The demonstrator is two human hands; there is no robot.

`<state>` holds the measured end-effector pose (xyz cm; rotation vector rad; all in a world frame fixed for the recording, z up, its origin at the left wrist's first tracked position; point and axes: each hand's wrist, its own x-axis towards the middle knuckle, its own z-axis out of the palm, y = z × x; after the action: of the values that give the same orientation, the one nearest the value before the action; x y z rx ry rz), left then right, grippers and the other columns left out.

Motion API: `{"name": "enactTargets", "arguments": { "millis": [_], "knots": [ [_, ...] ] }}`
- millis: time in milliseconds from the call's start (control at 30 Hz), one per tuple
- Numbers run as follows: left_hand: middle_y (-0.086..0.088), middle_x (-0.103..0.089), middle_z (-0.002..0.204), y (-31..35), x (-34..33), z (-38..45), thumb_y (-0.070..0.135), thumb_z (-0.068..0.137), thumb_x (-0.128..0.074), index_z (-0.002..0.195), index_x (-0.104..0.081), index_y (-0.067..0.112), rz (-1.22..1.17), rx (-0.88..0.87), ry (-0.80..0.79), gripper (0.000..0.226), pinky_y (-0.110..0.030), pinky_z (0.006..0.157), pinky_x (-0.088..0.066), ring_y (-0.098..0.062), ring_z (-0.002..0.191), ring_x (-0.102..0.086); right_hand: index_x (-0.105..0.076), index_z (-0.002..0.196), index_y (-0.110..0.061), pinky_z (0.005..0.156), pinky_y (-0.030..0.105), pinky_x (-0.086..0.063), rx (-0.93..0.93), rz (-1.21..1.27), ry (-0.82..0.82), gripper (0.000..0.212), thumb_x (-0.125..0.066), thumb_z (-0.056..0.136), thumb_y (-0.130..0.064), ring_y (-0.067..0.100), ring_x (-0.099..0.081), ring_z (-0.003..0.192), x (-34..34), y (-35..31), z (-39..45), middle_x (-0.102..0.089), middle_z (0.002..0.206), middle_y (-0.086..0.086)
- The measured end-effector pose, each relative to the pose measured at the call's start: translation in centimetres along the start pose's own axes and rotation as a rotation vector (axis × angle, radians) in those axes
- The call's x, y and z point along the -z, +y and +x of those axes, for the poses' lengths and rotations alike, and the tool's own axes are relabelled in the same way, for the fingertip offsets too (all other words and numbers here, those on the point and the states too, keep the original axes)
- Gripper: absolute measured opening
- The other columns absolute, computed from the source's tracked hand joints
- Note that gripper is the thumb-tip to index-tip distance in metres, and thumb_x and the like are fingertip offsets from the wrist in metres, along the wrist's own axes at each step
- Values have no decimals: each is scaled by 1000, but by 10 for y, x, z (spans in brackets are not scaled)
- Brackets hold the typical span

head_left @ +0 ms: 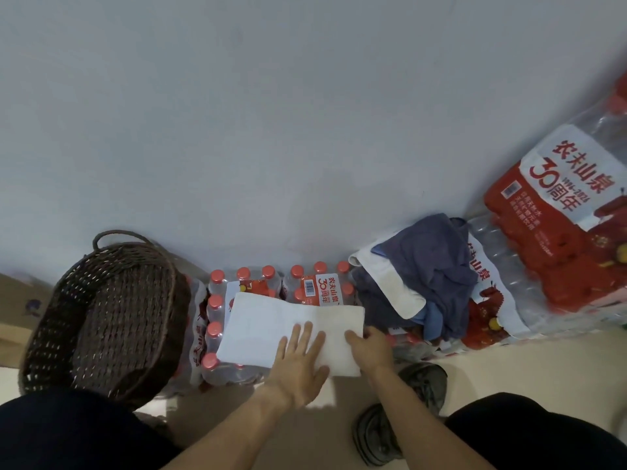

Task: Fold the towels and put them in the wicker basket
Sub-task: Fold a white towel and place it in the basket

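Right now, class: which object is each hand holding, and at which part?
The right hand grips the white towel's right edge; the left hand only presses flat on it.

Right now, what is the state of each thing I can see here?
white towel: flat on bottle pack, partly folded
left hand: open, pressing white towel
right hand: grips towel's right edge
wicker basket: holds no towel
towel pile: unfolded, heaped
bottle pack: wrapped

Reading "农夫山泉 30周年" in red on the white label of the shrink-wrapped water bottle pack (317,286), beside a barcode. Showing the same "农夫山泉 30周年", with small "1996-2024", on the tilted large pack (556,184) at right. Remaining fine print below too small to read.
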<state>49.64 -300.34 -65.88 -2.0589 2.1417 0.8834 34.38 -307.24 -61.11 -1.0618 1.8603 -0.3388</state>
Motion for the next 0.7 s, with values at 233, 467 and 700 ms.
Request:
{"name": "enactTargets", "arguments": {
  "millis": [233, 467, 700],
  "knots": [
    [8, -61, 118, 26, 71, 8, 39, 94, -53, 110, -63, 27, -807, 213, 245, 23, -13, 79, -46, -12, 103, -59, -59, 113, -20, 79, 29, -53, 304, -142, 65, 21, -60, 94, -28, 19, -66, 97, -6, -48, -32, -68, 107, -2],
    [-4, -72, 91, -10, 121, 7, 44, 84, -70, 92, -57, 12, -1232, 382, 176, 35, -30, 67, -56, -16, 81, -68, -63, 104, -31, 64, 3, -46, 385, 178, -327, 28, -75, 80, -22, -5, -65, 84, -39, -77, -57, -69, 91, -17],
    [-2, -67, 104, -63, 117, -2, 24, 82, -77, 110, -57, 17, -1066, 495, 344, 35, -28, 69, -50, -17, 89, -63, -62, 103, -28, 65, 14, -48, 299, 204, -290, 48, -84, 65, -11, 12, -60, 85, -59, -74, -50, -59, 100, -2]
  ]
}}
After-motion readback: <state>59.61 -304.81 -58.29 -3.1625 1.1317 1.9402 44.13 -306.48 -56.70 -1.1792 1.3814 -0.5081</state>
